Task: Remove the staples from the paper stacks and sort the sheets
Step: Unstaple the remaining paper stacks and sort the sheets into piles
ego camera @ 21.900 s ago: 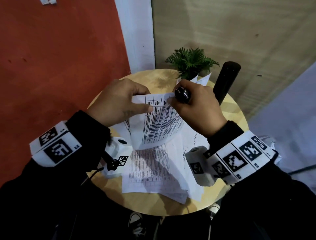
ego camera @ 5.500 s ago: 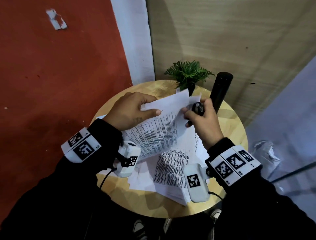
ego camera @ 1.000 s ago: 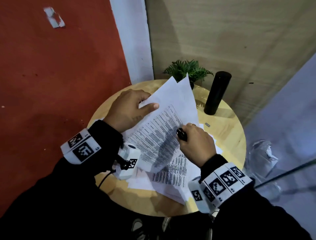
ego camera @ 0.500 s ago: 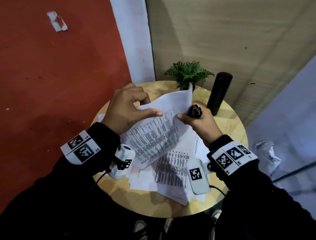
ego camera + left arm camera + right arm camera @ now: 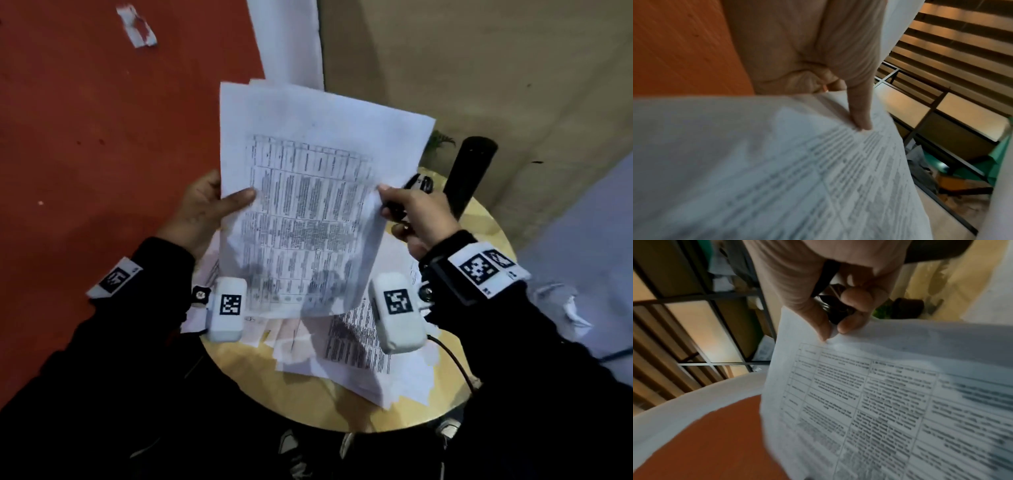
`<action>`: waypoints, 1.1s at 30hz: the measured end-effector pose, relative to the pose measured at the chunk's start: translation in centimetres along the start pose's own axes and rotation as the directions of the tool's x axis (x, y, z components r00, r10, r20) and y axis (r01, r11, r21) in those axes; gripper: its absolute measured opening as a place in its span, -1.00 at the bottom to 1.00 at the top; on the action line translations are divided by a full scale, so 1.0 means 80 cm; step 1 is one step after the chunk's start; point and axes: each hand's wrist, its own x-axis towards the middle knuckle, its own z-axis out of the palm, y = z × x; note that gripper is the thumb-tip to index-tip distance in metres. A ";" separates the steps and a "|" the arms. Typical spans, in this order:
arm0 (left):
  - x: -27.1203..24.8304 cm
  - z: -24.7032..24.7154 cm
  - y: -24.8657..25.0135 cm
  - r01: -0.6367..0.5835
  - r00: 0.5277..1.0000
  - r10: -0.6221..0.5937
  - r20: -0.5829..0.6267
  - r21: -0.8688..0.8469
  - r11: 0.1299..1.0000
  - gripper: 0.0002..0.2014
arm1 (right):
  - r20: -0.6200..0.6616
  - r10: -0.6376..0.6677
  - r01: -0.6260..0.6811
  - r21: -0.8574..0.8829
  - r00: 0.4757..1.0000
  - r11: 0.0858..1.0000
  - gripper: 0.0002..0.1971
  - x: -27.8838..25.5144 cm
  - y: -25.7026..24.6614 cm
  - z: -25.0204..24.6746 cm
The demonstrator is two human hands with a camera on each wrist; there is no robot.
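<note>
Head view: both hands hold a printed stack of sheets (image 5: 308,212) upright above the round wooden table (image 5: 342,404). The left hand (image 5: 202,212) pinches the stack's left edge, thumb across the front. The right hand (image 5: 416,214) pinches the right edge between thumb and forefinger, its other fingers curled round a small black tool (image 5: 419,183). Loose printed pages (image 5: 356,349) lie on the table below; a black cylinder (image 5: 469,174) stands at the far edge. Only the right wrist view shows the tool's metal parts (image 5: 835,311) inside the palm. The left wrist view shows the thumb (image 5: 860,112) pressed on the sheets; its fingers behind are hidden.
</note>
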 end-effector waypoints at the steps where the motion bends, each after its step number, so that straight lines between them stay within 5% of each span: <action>1: 0.004 -0.007 -0.007 0.023 1.000 -0.023 0.002 -0.002 1.000 -0.66 | 0.021 0.027 -0.027 -0.008 0.999 1.000 -0.77 0.002 0.007 0.009; 7: 0.021 -0.107 -0.100 0.303 0.939 -0.259 -0.227 0.188 0.934 -0.80 | 0.130 0.154 -0.105 -0.324 0.980 0.940 -0.79 0.022 0.076 0.019; 10: 0.026 -0.149 -0.159 0.438 0.887 -0.316 -0.335 0.402 0.804 -0.84 | 0.189 0.204 -0.040 -0.632 0.960 0.774 -0.91 0.017 0.132 -0.016; 14: 0.042 -0.184 -0.243 0.641 0.764 -0.461 -0.451 0.452 0.620 -0.48 | 0.250 0.323 0.148 -0.939 0.913 0.310 -0.78 -0.001 0.212 -0.055; 16: 0.050 -0.197 -0.270 0.682 0.731 -0.479 -0.486 0.518 0.516 -0.40 | 0.263 0.281 0.182 -0.941 0.923 0.284 -0.82 -0.008 0.241 -0.068; 18: 0.057 -0.204 -0.285 0.687 0.719 -0.494 -0.489 0.603 0.405 -0.26 | 0.267 0.266 0.187 -0.939 0.926 0.290 -0.57 -0.005 0.265 -0.082; 21: 0.072 -0.212 -0.315 0.597 0.786 -0.419 -0.455 0.737 0.319 0.08 | 0.244 0.278 0.186 -0.958 0.929 0.218 -0.62 0.007 0.272 -0.096; 24: 0.077 -0.149 -0.290 0.408 0.883 -0.331 -0.332 0.892 0.194 0.17 | 0.248 0.247 0.202 -0.959 0.937 0.198 -0.67 0.016 0.273 -0.097; 27: 0.071 -0.046 -0.271 0.293 0.913 -0.355 -0.199 0.927 0.233 -0.21 | 0.223 0.252 0.193 -0.972 0.942 0.138 -0.68 0.017 0.272 -0.093; 30: 0.064 0.048 -0.273 0.315 0.861 -0.500 -0.096 0.872 0.375 -0.43 | 0.205 0.287 0.199 -0.979 0.936 0.050 -0.68 0.014 0.266 -0.092; 33: 0.047 0.102 -0.290 0.369 0.788 -0.608 -0.099 0.866 0.337 -0.38 | 0.218 0.305 0.245 -0.968 0.927 -0.053 -0.66 0.005 0.263 -0.089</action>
